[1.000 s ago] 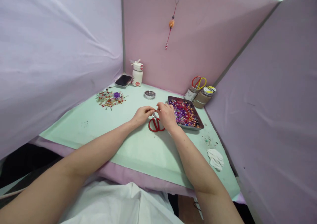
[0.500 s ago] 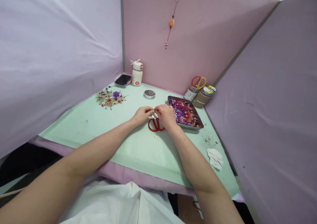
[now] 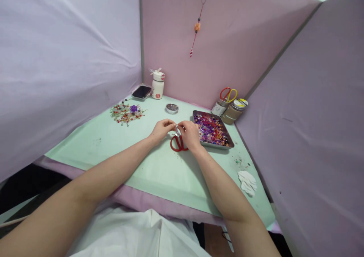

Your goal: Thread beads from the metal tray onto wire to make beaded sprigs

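My left hand [image 3: 162,130] and my right hand [image 3: 189,132] meet fingertip to fingertip over the middle of the table. Both are closed in a pinch; whatever lies between the fingers is too small to make out. Right below them, red-handled scissors [image 3: 175,143] lie on the green tabletop, partly covered by my right hand. Just right of that hand is a dark metal tray [image 3: 217,147] full of purple, red and orange beads [image 3: 209,130].
Strung beads [image 3: 126,115] lie in a heap at left. A round tin [image 3: 172,108], white bottle [image 3: 157,84] and phone [image 3: 141,91] stand behind. Jars [image 3: 234,111], one holding scissors [image 3: 228,94], are back right. White gloves [image 3: 247,183] lie at right. A beaded cord [image 3: 197,27] hangs above.
My fingertips have shifted slightly, and a little more of the scissors' blades shows between my hands. Everything else stays where it was.
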